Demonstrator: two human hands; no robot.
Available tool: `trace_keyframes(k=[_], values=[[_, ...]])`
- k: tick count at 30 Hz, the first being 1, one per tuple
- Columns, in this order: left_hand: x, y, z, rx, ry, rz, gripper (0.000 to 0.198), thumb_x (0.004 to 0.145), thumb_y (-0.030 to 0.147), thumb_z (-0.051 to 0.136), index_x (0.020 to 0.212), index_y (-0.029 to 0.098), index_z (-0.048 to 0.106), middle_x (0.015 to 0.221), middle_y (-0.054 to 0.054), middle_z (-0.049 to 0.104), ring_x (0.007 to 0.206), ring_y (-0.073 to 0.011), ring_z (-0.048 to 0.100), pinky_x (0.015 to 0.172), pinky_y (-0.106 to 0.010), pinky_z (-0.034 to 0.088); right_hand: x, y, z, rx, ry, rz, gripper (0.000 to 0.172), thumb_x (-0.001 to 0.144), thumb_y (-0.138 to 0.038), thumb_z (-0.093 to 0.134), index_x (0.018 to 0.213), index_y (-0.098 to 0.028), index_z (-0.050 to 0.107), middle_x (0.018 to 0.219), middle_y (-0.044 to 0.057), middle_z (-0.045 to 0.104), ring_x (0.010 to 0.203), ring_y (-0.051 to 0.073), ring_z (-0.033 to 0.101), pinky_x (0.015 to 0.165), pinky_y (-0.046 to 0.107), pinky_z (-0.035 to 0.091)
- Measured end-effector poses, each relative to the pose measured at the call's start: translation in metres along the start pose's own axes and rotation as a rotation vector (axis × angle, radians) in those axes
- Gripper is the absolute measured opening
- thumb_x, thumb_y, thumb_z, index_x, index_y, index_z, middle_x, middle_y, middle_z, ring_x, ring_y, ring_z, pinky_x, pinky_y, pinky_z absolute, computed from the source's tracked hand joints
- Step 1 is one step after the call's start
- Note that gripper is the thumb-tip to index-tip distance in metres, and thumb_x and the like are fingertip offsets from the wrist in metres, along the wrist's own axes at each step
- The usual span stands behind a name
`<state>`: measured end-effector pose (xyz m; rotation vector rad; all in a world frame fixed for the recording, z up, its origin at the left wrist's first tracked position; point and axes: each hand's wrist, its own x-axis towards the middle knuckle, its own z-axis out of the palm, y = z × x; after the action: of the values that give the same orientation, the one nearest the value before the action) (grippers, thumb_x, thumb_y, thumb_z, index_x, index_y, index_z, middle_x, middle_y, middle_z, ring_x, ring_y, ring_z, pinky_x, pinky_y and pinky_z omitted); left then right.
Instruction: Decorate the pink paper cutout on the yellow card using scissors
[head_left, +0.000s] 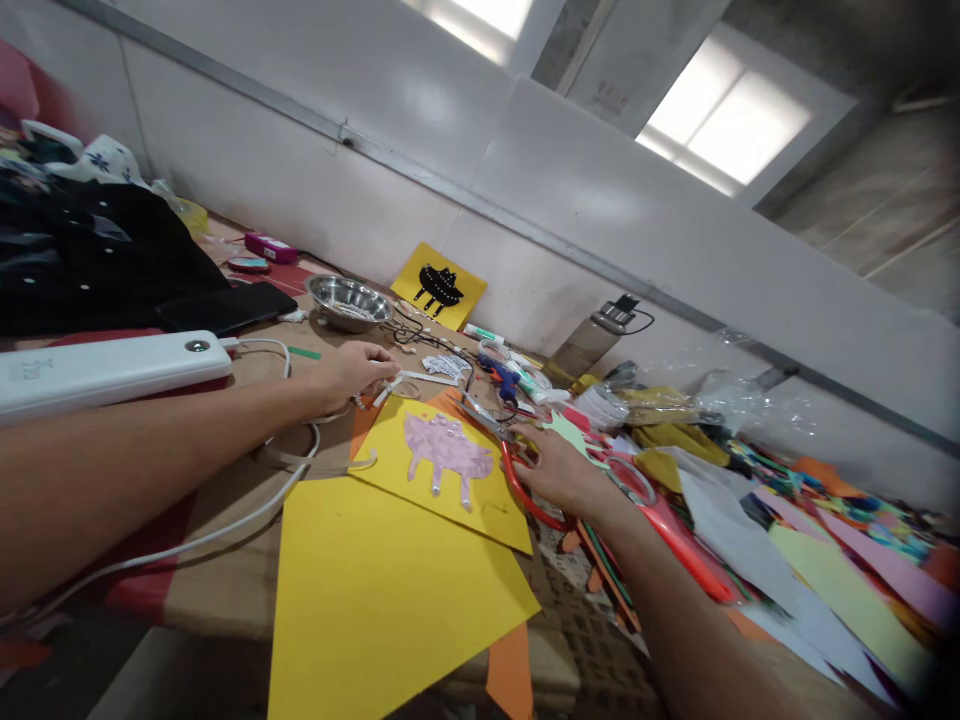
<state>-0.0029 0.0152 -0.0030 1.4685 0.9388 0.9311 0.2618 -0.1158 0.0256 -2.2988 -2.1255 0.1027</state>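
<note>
My left hand (356, 372) is closed in a pinch on a thin white strip (433, 379), held above the far edge of a yellow card. My right hand (553, 466) grips red-handled scissors (517, 492) near their pivot. The metal blades point away and to the left, close to the strip's far end. Below lies the yellow card (382, 440) with a pink cut-out shape (448, 452) on it, dotted with small shiny bits. A larger yellow sheet (382, 590) lies partly under this card, towards me.
A steel bowl (349, 303), a yellow card with a black shape (441, 285), and a blue glue gun (501, 382) stand farther back. A bottle (596, 340) leans by the wall. Paper scraps (810, 560) heap at right. A white power strip (112, 370) and cable lie left.
</note>
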Motion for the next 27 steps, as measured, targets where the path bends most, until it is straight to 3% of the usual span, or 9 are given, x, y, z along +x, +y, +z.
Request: trace_keyframes(k=[4, 7, 11, 15, 20, 27], values=[[-0.002, 0.000, 0.001, 0.034, 0.026, -0.017, 0.009, 0.070, 0.021, 0.060, 0.066, 0.014, 0.056, 0.053, 0.003, 0.049, 0.040, -0.0040, 0.035, 0.040, -0.019, 0.024, -0.001, -0.001, -0.016, -0.082, 0.032, -0.045, 0.044, 0.076, -0.038, 0.058, 0.117, -0.024, 0.059, 0.117, 0.014, 0.055, 0.109, 0.030, 0.050, 0.089, 0.041, 0.038], [-0.006, 0.004, 0.003, 0.142, 0.010, 0.014, 0.013, 0.072, 0.028, 0.059, 0.068, 0.016, 0.056, 0.048, 0.005, 0.046, 0.039, -0.0054, 0.036, 0.040, -0.019, 0.027, 0.008, -0.011, -0.019, 0.016, 0.153, -0.078, 0.032, 0.080, -0.032, 0.052, 0.107, -0.019, 0.064, 0.104, 0.012, 0.061, 0.097, 0.023, 0.056, 0.084, 0.034, 0.041], [-0.012, 0.007, 0.006, 0.352, -0.142, 0.170, 0.021, 0.073, 0.035, 0.056, 0.079, 0.016, 0.061, 0.053, 0.003, 0.054, 0.044, -0.0085, 0.045, 0.045, -0.021, 0.033, 0.027, -0.024, -0.006, 0.140, 0.240, -0.109, 0.024, 0.082, -0.027, 0.050, 0.096, -0.017, 0.066, 0.092, 0.008, 0.066, 0.083, 0.016, 0.058, 0.073, 0.026, 0.042], [-0.013, 0.007, 0.008, 0.573, -0.219, 0.338, 0.023, 0.073, 0.035, 0.055, 0.079, 0.015, 0.066, 0.069, 0.000, 0.064, 0.063, -0.0109, 0.053, 0.059, -0.021, 0.037, 0.043, -0.026, 0.008, 0.079, 0.220, -0.121, 0.020, 0.082, -0.026, 0.053, 0.091, -0.017, 0.068, 0.092, 0.008, 0.067, 0.082, 0.016, 0.058, 0.072, 0.025, 0.041], [-0.013, 0.005, 0.009, 0.648, -0.318, 0.367, 0.023, 0.074, 0.033, 0.054, 0.080, 0.016, 0.069, 0.071, 0.000, 0.066, 0.065, -0.0108, 0.053, 0.058, -0.019, 0.035, 0.049, -0.027, 0.012, 0.001, 0.218, -0.128, 0.019, 0.082, -0.019, 0.049, 0.084, -0.017, 0.067, 0.087, 0.007, 0.067, 0.082, 0.016, 0.058, 0.073, 0.025, 0.039], [-0.015, 0.008, 0.011, 0.687, -0.307, 0.359, 0.020, 0.073, 0.030, 0.055, 0.078, 0.017, 0.069, 0.073, -0.001, 0.067, 0.065, -0.0117, 0.055, 0.061, -0.020, 0.036, 0.052, -0.024, 0.019, 0.085, 0.312, -0.124, 0.020, 0.079, -0.018, 0.047, 0.077, -0.014, 0.066, 0.081, 0.009, 0.067, 0.076, 0.018, 0.058, 0.068, 0.027, 0.040]])
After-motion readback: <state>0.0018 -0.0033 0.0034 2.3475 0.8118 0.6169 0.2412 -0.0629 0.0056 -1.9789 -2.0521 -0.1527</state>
